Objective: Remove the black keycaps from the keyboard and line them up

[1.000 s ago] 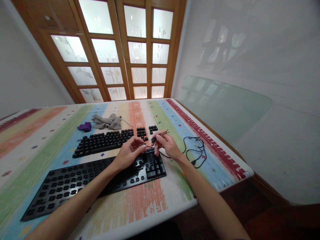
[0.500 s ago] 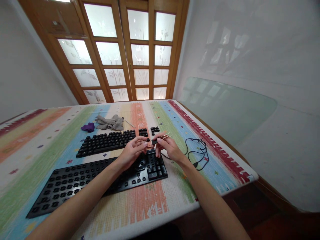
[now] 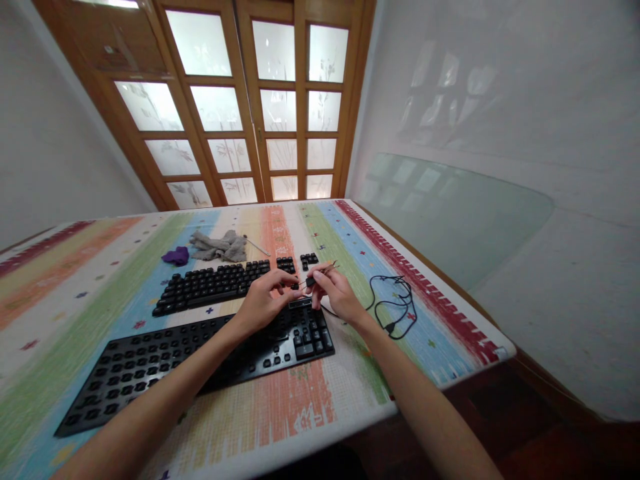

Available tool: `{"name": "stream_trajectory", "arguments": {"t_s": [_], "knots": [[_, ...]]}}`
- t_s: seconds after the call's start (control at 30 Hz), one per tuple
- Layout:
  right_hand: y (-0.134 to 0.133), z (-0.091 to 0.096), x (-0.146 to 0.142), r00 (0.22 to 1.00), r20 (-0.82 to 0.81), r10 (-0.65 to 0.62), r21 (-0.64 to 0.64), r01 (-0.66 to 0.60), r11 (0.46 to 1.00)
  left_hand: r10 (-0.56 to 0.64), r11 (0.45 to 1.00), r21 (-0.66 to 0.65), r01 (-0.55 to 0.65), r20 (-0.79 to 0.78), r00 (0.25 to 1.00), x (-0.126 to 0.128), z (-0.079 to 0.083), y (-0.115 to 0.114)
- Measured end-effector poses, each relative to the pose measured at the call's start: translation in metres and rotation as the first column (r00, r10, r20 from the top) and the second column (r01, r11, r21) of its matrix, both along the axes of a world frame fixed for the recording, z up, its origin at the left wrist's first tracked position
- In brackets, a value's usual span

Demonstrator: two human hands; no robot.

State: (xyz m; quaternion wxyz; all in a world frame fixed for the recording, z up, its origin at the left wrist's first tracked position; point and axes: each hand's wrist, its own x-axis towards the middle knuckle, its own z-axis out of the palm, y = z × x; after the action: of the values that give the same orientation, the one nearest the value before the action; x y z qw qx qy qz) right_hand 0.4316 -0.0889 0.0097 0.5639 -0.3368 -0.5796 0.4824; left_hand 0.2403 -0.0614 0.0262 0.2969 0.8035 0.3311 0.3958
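Observation:
Both of my hands meet above the right end of the near black keyboard [image 3: 150,363]. My right hand [image 3: 336,293] pinches a thin wire tool that holds a small black keycap [image 3: 311,281]. Close beside it, my left hand [image 3: 263,303] has its fingertips curled and pinched toward the same keycap. What the left fingers grip I cannot make out. A row of loose black keycaps [image 3: 210,283] lies laid out just beyond the keyboard, with two small groups of keycaps [image 3: 310,259] at its right end.
A coiled black cable [image 3: 395,303] lies right of my hands near the table's right edge. A grey cloth [image 3: 220,245] and a purple cloth [image 3: 177,255] lie farther back. Wooden glass-paned doors [image 3: 250,100] stand behind the striped tablecloth [image 3: 300,393].
My hands stayed together over the keyboard's right end, shifting only slightly. The wire tool with the keycap tilted a little. The view rose slightly.

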Motion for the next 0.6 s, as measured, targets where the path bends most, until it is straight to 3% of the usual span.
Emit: {"name": "stream_trajectory", "arguments": {"t_s": [0.1, 0.3, 0.6], "knots": [[0.0, 0.0, 0.0, 1.0, 0.007, -0.016, -0.009, 0.016, 1.0, -0.005, 0.998, 0.055, 0.008, -0.059, 0.998, -0.002, 0.003, 0.003], [0.0, -0.002, 0.0, 0.999, 0.036, -0.038, -0.01, 0.038, 0.999, -0.144, 0.989, 0.005, 0.146, -0.115, 0.983, -0.006, 0.019, 0.018], [0.0, 0.0, 0.0, 0.989, 0.101, -0.107, -0.006, 0.109, 0.994, -0.192, 0.96, -0.199, 0.196, 0.041, 0.981, 0.006, 0.017, 0.043]]}}
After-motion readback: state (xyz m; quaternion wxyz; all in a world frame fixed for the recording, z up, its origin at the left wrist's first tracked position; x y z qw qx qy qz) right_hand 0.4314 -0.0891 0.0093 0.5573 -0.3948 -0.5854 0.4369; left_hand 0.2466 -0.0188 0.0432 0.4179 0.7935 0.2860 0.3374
